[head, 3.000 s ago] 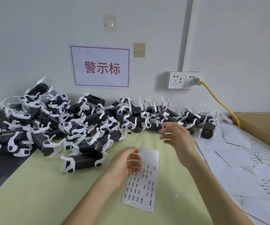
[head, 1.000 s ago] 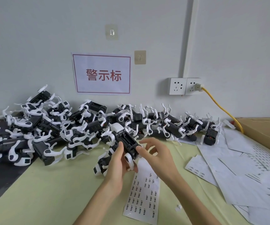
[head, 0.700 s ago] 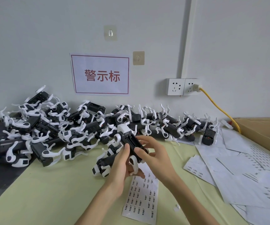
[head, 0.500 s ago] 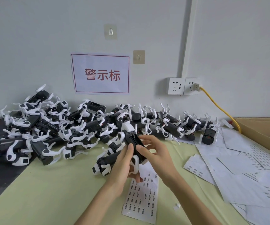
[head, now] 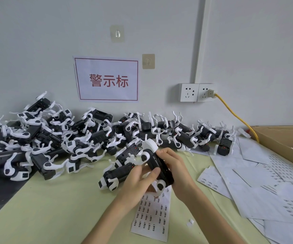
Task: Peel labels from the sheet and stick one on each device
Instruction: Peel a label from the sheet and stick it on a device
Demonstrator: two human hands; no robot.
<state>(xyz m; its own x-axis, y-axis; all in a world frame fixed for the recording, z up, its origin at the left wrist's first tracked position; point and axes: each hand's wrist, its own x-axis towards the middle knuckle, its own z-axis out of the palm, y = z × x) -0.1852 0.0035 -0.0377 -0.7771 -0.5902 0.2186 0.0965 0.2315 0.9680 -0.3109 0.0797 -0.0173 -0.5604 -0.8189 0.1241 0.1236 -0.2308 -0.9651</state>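
Note:
A black device with white clips (head: 157, 162) is lifted above the green table mat, tilted with its white end up and away. My left hand (head: 138, 180) grips it from the left, thumb pressed on its black body. My right hand (head: 174, 166) wraps around its right side. Below them lies the label sheet (head: 151, 213), white with rows of small printed labels. A second device (head: 114, 175) lies on the mat just left of my hands. Whether a label is on the held device cannot be made out.
A large heap of black-and-white devices (head: 54, 138) runs along the wall from far left to centre right. Used white backing sheets (head: 258, 182) cover the table's right side. A cardboard box (head: 282, 140) stands at far right, a yellow cable (head: 235, 113) above it.
My right hand fetched a device from the pile while my left rested on the sheet. Both hands then closed round the device, lifted it and turned it slightly above the sheet.

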